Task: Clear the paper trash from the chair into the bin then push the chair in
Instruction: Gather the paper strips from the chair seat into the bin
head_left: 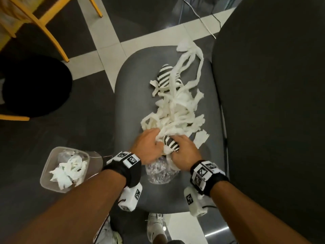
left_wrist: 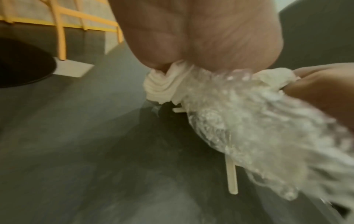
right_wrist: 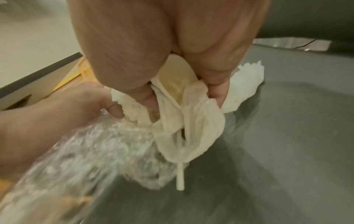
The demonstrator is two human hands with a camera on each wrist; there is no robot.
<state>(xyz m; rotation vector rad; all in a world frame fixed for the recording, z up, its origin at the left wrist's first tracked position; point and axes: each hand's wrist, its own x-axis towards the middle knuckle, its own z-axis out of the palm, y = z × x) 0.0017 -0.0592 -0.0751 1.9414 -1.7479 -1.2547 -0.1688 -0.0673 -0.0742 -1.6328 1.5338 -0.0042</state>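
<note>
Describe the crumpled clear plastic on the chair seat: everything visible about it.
The crumpled clear plastic is a glossy, see-through, wrinkled film bunched into a loose wad. It lies on the near part of the grey chair seat, just under both hands, against the white paper strips. The left hand grips its upper end along with paper.

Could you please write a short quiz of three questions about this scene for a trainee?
1. True or false: the bin stands on the chair.
2. Which is under the hands? A) clear plastic wrap B) a book C) a cup
3. Fill in: the left hand and the right hand both grip white ____.

Key:
1. False. It stands on the floor, to the left of the chair, with paper already inside.
2. A.
3. Paper. The strips reach across the seat; a striped piece lies at the far end.
</note>
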